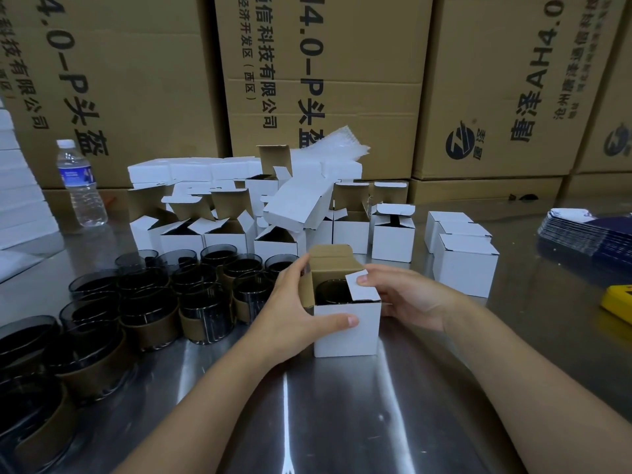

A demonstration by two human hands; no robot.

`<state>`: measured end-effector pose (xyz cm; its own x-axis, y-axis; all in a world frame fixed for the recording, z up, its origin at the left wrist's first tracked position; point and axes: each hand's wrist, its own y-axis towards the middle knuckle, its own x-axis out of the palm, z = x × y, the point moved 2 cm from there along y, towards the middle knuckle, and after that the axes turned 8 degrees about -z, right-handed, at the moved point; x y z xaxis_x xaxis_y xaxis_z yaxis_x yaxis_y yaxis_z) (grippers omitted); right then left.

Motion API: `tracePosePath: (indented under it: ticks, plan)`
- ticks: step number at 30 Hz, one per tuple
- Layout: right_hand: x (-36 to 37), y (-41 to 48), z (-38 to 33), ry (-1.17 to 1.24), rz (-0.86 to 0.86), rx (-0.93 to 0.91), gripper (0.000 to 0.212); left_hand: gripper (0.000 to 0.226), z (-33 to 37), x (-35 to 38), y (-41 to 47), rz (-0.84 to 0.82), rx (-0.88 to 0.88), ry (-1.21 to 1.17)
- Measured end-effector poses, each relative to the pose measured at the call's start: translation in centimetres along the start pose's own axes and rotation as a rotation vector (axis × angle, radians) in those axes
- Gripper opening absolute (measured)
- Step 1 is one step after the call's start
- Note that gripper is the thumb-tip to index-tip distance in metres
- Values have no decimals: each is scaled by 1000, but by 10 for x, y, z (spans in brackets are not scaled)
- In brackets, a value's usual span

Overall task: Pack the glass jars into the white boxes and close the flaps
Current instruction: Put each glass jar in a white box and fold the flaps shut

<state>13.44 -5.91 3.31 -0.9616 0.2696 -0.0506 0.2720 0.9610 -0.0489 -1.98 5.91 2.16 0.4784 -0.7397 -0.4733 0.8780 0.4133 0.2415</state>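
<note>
Center of the frame: I'm gripping the white box [347, 328] with my left hand [294, 313], thumb lying across its front and fingers curling round its far left edge. The jar [333, 292] is sitting down inside it. My right hand [407, 299] is pinching the small side flap [362, 285] and tipping it inward. What's worrying me: that flap may be catching on the jar's rim, and forcing it would be creasing the card. The loose jars [150, 302] are also crowding just left of my wrist, so a sloppy move could be knocking them.
</note>
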Motion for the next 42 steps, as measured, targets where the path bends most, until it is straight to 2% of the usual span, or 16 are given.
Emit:
tracePosePath:
  ticks: [3, 5, 7, 9, 10, 13, 16, 21, 27, 31, 35, 38, 42]
  plan:
    - [0, 0, -1, 5, -7, 12, 28, 97, 6, -5, -1, 69, -38, -200]
    - [-1, 0, 0, 23, -9, 23, 22, 81, 9, -8, -1, 78, -142, -366]
    - [-1, 0, 0, 35, -13, 23, 20, 52, 14, -8, -1, 63, -195, -617]
    - [-1, -1, 0, 32, -25, 20, 27, 52, 16, -5, 0, 64, -195, -838]
    - [-1, -1, 0, 32, -31, 21, 28, 45, 13, -4, 2, 87, -196, -902]
    - [-2, 0, 1, 33, -32, 29, 32, 51, 13, -5, -1, 122, -180, -1029]
    - [-1, -1, 0, 29, -36, 30, 44, 56, 9, -7, 1, 117, -190, -1043]
    - [-2, 0, -1, 33, -30, 32, 40, 65, 3, -10, 3, 108, -185, -1040]
    - [-1, 0, 0, 19, -40, 27, 49, 82, 0, -11, 3, 89, -158, -1015]
    - [-2, 1, 1, 12, -37, 31, 48, 69, 0, -10, 4, 92, -185, -947]
    - [-3, 2, 2, 19, -37, 29, 48, 55, 3, -10, 5, 27, -161, -870]
    - [-2, 3, 2, 25, -44, 19, 48, 48, 1, -9, 5, 55, -152, -807]
    - [-4, 3, 2, 58, -60, 17, 54, 23, 0, -4, 4, -31, -167, -694]
